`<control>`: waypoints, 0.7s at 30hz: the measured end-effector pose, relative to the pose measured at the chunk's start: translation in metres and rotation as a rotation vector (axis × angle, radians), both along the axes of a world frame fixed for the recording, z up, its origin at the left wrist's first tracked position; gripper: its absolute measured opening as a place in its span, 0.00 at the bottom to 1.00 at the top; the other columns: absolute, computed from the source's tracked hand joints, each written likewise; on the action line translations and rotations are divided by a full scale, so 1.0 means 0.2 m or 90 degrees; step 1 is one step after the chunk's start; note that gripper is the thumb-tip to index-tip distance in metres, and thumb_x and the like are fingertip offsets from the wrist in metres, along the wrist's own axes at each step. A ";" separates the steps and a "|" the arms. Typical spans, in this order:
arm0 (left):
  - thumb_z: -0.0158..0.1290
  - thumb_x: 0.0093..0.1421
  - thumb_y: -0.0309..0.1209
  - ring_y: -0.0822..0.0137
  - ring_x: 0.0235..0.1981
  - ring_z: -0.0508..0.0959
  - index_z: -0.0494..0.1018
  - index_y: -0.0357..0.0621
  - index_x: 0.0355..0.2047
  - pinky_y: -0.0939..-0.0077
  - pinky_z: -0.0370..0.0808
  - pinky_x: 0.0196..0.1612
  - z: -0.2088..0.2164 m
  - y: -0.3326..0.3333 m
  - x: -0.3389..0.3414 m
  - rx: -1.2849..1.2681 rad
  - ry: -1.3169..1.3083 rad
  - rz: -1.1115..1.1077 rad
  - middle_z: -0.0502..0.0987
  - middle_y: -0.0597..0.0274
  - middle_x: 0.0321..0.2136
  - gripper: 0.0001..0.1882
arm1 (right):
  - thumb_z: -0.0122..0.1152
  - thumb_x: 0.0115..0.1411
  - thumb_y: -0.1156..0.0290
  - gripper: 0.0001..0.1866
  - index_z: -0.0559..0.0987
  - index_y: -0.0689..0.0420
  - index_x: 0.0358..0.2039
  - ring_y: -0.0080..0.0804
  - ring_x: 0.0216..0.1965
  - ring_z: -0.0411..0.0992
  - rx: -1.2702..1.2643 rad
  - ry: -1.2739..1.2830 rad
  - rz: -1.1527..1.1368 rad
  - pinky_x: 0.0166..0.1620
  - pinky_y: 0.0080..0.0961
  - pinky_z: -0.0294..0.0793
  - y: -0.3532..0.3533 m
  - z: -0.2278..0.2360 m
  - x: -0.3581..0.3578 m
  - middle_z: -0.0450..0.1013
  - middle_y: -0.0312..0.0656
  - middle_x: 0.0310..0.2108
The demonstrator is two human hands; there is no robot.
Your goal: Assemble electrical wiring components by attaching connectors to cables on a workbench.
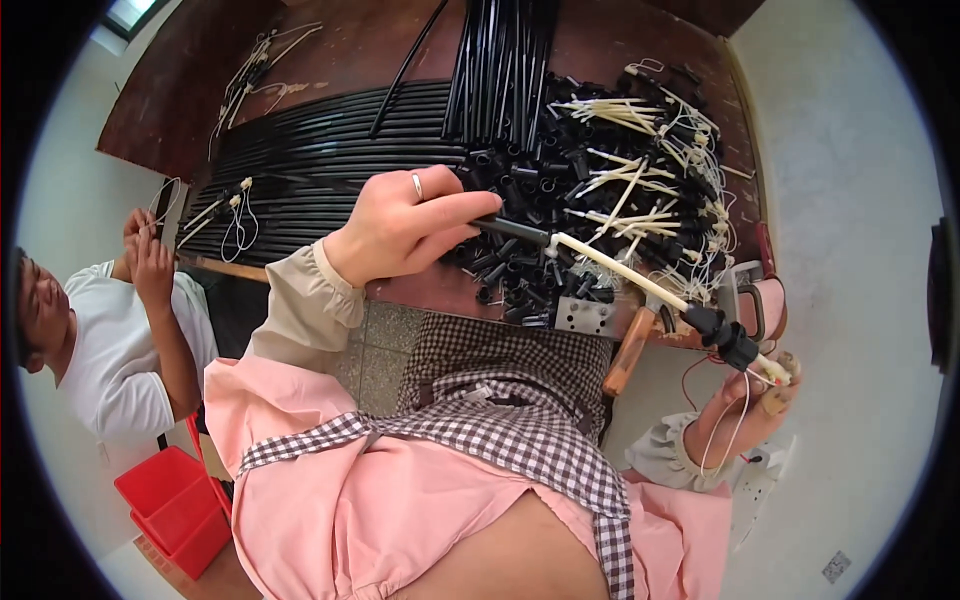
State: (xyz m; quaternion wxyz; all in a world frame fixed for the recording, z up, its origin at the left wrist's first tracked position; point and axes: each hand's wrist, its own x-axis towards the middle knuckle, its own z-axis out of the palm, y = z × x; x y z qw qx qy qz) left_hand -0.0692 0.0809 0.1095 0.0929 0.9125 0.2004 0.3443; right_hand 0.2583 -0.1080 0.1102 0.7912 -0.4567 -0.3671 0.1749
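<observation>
A slim cream-coloured rod with black fittings spans between my two hands, tilted down to the right. My left hand, with a ring on one finger, pinches the black tube at the rod's left end. Two black collars sit toward its right end. My right hand is closed around that end, with finger coverings on some fingertips. A thin white cord hangs in a loop over my right wrist. Behind the rod lie several similar cream rods with black ends and white cords.
Long black tubes cover the left of the brown table; another bundle lies at the back. Short black sleeves are heaped mid-table. A wooden handle juts over the front edge beside a metal plate. At left sits a co-worker, near red bins.
</observation>
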 end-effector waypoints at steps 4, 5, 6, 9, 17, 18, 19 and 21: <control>0.58 0.46 0.27 0.66 0.17 0.71 0.76 0.46 0.41 0.74 0.67 0.19 0.05 -0.01 0.06 -0.023 -0.016 -0.025 0.70 0.64 0.20 0.18 | 0.53 0.63 0.69 0.20 0.64 0.67 0.51 0.20 0.25 0.68 0.064 0.079 0.019 0.26 0.12 0.71 -0.11 0.09 0.09 0.70 0.41 0.31; 0.58 0.46 0.28 0.66 0.17 0.71 0.76 0.46 0.41 0.75 0.67 0.19 0.05 -0.02 0.07 -0.031 -0.028 -0.036 0.69 0.65 0.20 0.18 | 0.52 0.63 0.69 0.20 0.64 0.67 0.51 0.20 0.25 0.68 0.104 0.141 0.062 0.26 0.12 0.71 -0.13 0.09 0.11 0.71 0.42 0.32; 0.58 0.46 0.28 0.66 0.17 0.71 0.76 0.46 0.41 0.75 0.67 0.19 0.07 -0.02 0.07 -0.026 -0.029 -0.035 0.69 0.65 0.20 0.18 | 0.52 0.63 0.69 0.20 0.64 0.67 0.51 0.20 0.25 0.68 0.108 0.140 0.063 0.26 0.12 0.71 -0.13 0.08 0.12 0.71 0.42 0.32; 0.56 0.44 0.23 0.65 0.18 0.72 0.76 0.40 0.41 0.74 0.68 0.21 0.13 -0.03 0.08 -0.044 0.017 -0.060 0.71 0.61 0.21 0.20 | 0.52 0.63 0.70 0.19 0.65 0.66 0.51 0.19 0.25 0.68 0.082 0.095 -0.020 0.25 0.11 0.69 -0.12 0.04 0.09 0.71 0.41 0.33; 0.56 0.44 0.24 0.65 0.18 0.71 0.76 0.40 0.41 0.74 0.68 0.20 0.16 -0.09 0.13 -0.028 -0.005 -0.072 0.71 0.62 0.20 0.19 | 0.50 0.64 0.69 0.18 0.64 0.65 0.50 0.19 0.24 0.67 0.154 0.220 0.146 0.23 0.11 0.64 -0.17 0.02 0.15 0.71 0.40 0.34; 0.56 0.44 0.24 0.65 0.18 0.71 0.76 0.40 0.41 0.74 0.68 0.20 0.16 -0.09 0.13 -0.027 -0.005 -0.072 0.71 0.62 0.20 0.19 | 0.50 0.64 0.69 0.18 0.64 0.65 0.50 0.19 0.24 0.67 0.155 0.220 0.145 0.23 0.11 0.64 -0.18 0.02 0.16 0.71 0.40 0.34; 0.57 0.45 0.25 0.66 0.17 0.71 0.77 0.42 0.41 0.75 0.67 0.19 0.15 -0.09 0.14 -0.022 -0.020 -0.066 0.70 0.63 0.20 0.19 | 0.50 0.64 0.69 0.18 0.64 0.65 0.50 0.19 0.25 0.67 0.150 0.220 0.132 0.23 0.11 0.65 -0.19 0.02 0.17 0.71 0.40 0.34; 0.58 0.46 0.28 0.67 0.15 0.69 0.77 0.47 0.41 0.75 0.66 0.17 0.14 -0.09 0.15 -0.011 -0.050 -0.054 0.69 0.66 0.18 0.18 | 0.49 0.65 0.69 0.17 0.64 0.65 0.50 0.19 0.25 0.67 0.141 0.219 0.106 0.23 0.12 0.65 -0.20 0.01 0.19 0.70 0.40 0.33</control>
